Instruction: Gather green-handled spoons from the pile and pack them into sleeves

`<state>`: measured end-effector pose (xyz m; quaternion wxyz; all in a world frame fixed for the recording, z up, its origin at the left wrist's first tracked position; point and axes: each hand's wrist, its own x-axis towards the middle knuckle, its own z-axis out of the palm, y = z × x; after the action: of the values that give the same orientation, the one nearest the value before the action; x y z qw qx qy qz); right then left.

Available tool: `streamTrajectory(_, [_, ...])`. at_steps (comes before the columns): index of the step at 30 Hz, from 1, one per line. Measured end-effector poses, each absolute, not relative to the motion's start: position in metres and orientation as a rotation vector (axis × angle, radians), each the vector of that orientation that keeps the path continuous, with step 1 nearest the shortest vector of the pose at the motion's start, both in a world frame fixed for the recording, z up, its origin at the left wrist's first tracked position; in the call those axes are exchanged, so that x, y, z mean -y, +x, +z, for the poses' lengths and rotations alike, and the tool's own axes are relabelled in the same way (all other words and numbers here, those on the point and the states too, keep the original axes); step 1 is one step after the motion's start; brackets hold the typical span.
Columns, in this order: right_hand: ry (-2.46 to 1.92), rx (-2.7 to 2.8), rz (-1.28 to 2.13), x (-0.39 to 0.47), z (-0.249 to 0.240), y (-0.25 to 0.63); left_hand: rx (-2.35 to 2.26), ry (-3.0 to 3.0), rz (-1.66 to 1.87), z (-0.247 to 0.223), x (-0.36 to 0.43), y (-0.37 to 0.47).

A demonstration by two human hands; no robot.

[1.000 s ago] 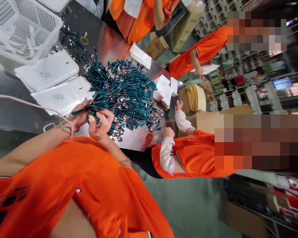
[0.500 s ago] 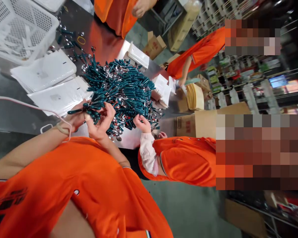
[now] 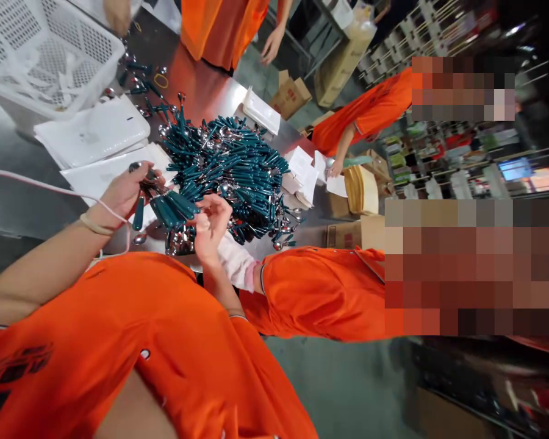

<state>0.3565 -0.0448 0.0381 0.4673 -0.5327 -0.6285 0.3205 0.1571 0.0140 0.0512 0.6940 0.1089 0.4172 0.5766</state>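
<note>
My left hand (image 3: 130,186) is closed around the metal ends of a bunch of teal-handled spoons (image 3: 167,210). Their handles fan out toward my right hand (image 3: 213,225). The curled fingers of that hand pinch at the handle tips, though the exact contact is partly hidden. One spoon bowl sticks out by my left fingers, and a single handle hangs down apart from the bunch. Behind my hands lies a large heap of teal-handled spoons (image 3: 231,161) on the metal table (image 3: 201,79). A loose spoon (image 3: 139,239) rests near the table's front edge.
A white plastic basket (image 3: 68,100) with white strips stands at the left, beside flat white packets (image 3: 96,134). A pale cable (image 3: 41,177) crosses in front of them. At the right, a co-worker's sleeve (image 3: 238,262) reaches close behind my right hand. White boxes (image 3: 302,174) lie beyond the heap.
My left hand has turned and lifted the bunch, so its handles now fan to the right. My right hand has shifted right to the handle tips. The co-worker's nearby arm has moved left.
</note>
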Motion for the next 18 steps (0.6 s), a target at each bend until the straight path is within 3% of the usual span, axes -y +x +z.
streamTrajectory(4, [-1.182, 1.758, 1.139, 0.039, 0.046, 0.369, -0.952, 0.391, 1.293, 0.061, -0.008, 0.148])
streamTrajectory(8, [-1.193, 1.947, 1.223, 0.043, 0.055, 0.37, -0.927, 0.545, 1.249, 0.062, 0.001, 0.147])
streamTrajectory(18, [-1.418, 2.248, 0.695, 0.064, 0.03, 0.346, -0.979, 0.454, 1.064, 0.037, 0.004, 0.137])
